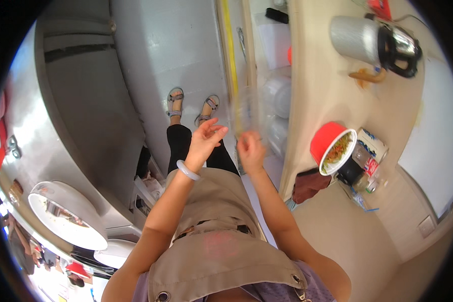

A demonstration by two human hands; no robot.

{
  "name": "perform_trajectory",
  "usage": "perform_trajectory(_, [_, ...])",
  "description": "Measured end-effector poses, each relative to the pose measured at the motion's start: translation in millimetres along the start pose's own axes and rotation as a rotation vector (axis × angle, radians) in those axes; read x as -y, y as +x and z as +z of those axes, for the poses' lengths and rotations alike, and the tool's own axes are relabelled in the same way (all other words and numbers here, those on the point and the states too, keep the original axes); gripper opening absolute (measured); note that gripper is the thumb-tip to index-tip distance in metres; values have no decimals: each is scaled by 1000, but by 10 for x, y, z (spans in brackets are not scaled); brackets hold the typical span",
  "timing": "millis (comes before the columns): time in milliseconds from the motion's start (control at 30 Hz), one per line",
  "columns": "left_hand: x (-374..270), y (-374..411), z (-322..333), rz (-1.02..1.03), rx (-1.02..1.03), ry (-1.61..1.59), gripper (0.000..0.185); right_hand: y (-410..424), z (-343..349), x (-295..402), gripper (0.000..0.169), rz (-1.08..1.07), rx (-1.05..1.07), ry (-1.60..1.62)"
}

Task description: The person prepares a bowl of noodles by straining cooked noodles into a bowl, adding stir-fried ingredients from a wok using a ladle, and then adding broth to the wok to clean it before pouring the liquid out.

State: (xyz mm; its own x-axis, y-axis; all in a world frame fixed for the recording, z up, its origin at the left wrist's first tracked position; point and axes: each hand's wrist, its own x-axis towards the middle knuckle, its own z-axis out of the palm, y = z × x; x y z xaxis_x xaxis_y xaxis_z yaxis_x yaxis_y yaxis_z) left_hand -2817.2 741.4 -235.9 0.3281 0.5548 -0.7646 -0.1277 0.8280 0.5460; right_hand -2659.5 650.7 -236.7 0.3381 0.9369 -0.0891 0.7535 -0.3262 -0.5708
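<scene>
My left hand (pixel 207 141), with a pale bangle (pixel 188 170) at its wrist, is held over my lap with thumb and fingers apart and nothing in it. To its right, my right hand (pixel 251 151) is blurred, its fingers curled. Just beyond those fingers is a faint, blurred see-through thing (pixel 249 107); whether they grip it cannot be told. A tan apron (pixel 215 196) covers my front. On the counter at right, a red bowl (pixel 326 139) with a white rim holds shredded food (pixel 336 153) and looks tilted.
Beside the bowl are a can (pixel 373 145) and a plastic bottle (pixel 370 166). A silver vacuum jug (pixel 356 39) lies farther up the counter (pixel 317 94). Clear plastic containers (pixel 279 98) sit below it. At left are a metal worktop (pixel 56 132) and a large white round-rimmed fixture (pixel 68 215).
</scene>
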Motion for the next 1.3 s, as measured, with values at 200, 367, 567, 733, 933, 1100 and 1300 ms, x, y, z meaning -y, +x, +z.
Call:
perform_trajectory(200, [-620,-952,413,152,78,60,15,-298,-1026,878,28,-69,-179,230])
perform_trajectory(367, [-864,-1299,1309,115,431,94,17,-502,-1940,767,50,413,-714,772])
perform_trajectory(567, [-428,-610,2409,42,543,266,14,-349,-2351,-321,30,736,-960,1087])
perform_trajectory(733, [-152,-493,2655,87,454,441,17,-361,-2310,-772,28,862,-976,1167])
perform_trajectory(933, [-240,-341,2872,221,399,492,18,-128,-2396,-1007,28,832,-962,1170])
perform_trajectory(1100, [-110,-175,2899,450,201,530,13,-277,-2442,-1022,39,922,-851,1153])
perform_trajectory(1300, [614,-220,3012,486,302,425,76,-888,-2360,-1556,46,421,-337,1334])
